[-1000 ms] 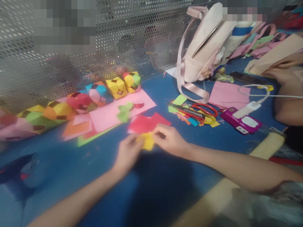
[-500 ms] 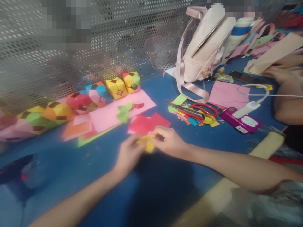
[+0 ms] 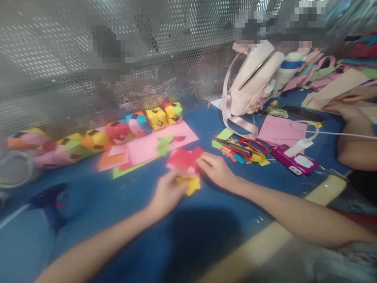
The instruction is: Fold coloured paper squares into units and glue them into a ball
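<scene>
My left hand [image 3: 168, 190] pinches a small yellow folded paper piece [image 3: 193, 185] between thumb and fingers, just above the blue tabletop. My right hand [image 3: 217, 169] is apart from it on the right, its fingers closed together by the edge of the red paper pieces [image 3: 185, 158]. Whether those fingers grip anything is hidden. Beyond the hands, a pink paper sheet [image 3: 144, 147] carries green paper bits [image 3: 165, 144] and a small dark red scrap [image 3: 179, 138].
Folded paper balls [image 3: 157, 119] line the perforated metal panel. Scissors [image 3: 255, 148] lie on coloured scraps, beside a purple power strip [image 3: 294, 159]. A pale backpack [image 3: 250, 78] stands behind. At left is a blurred hot glue gun [image 3: 50, 198]. Another person's arm [image 3: 353, 133] is at right.
My right hand has let go of the yellow paper piece and moved right toward the red paper. My left hand still holds the yellow piece. The whole view has shifted.
</scene>
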